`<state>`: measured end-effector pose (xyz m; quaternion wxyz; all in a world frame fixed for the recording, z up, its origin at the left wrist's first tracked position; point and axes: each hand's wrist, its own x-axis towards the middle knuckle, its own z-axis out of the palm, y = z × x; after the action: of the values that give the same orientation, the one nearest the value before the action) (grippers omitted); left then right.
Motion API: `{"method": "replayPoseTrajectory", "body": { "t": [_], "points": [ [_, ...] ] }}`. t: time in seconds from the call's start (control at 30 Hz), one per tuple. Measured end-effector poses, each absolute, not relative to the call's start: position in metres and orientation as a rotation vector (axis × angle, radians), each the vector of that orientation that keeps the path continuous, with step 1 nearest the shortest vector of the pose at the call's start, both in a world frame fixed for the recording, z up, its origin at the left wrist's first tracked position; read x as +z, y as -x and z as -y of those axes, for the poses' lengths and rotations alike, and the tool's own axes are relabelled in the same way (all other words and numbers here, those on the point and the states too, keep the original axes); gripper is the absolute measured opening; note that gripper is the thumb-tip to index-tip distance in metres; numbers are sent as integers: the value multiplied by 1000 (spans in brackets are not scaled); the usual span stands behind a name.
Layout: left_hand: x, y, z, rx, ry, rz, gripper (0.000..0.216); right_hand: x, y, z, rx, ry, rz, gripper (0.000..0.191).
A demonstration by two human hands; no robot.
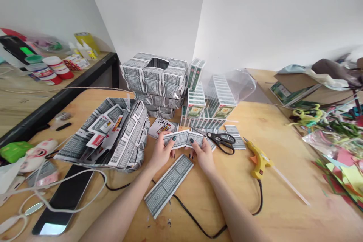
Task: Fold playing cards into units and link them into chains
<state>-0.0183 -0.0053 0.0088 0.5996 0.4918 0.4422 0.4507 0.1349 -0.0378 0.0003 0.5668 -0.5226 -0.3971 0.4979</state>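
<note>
Between my hands, a short strip of grey-backed playing cards [181, 138] is held up above the table. My left hand [163, 149] pinches its left end, thumb on top. Its right end is pinched by my right hand [203, 153] in the same way. Below them on the table lies a longer strip of joined cards [169, 185], set slantwise. Black-handled scissors [222, 140] rest just beyond my right hand on more cards [236, 136]. Loose cards [160, 126] with printed faces lie behind my left hand. A yellow glue gun [259, 159] is to the right.
A box made of cards [136, 132] on the left holds loose cards. Behind stand stacked card-covered boxes [154, 79] and several card packs [219, 98]. A phone [64, 200] and white cable lie front left. A black cord [195, 219] crosses the front; coloured scraps [340, 155] are at right.
</note>
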Motion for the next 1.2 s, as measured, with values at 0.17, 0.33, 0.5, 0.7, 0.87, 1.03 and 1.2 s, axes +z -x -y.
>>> {"method": "replayPoseTrajectory", "body": {
  "t": [0.17,0.33,0.5,0.7,0.87,1.03,1.2],
  "points": [
    [8,22,2,1007,-1100,-978,26,1,-132,39,1156,1226,929,29],
    [6,26,0,974,-1076,-943,25,6,-132,42,1182,1196,915,38],
    [5,28,-1,933,-1064,-921,26,6,-134,44,1247,1144,918,38],
    [7,30,-1,926,-1026,-949,28,6,-135,44,1239,1160,952,35],
    [10,30,1,905,-1025,-978,23,9,-135,45,1270,1138,980,28],
    [9,28,5,954,-1053,-1039,21,6,-134,46,1262,1139,986,26],
    [5,26,7,993,-1105,-1073,21,2,-133,46,1228,1141,983,24]
  ]
}}
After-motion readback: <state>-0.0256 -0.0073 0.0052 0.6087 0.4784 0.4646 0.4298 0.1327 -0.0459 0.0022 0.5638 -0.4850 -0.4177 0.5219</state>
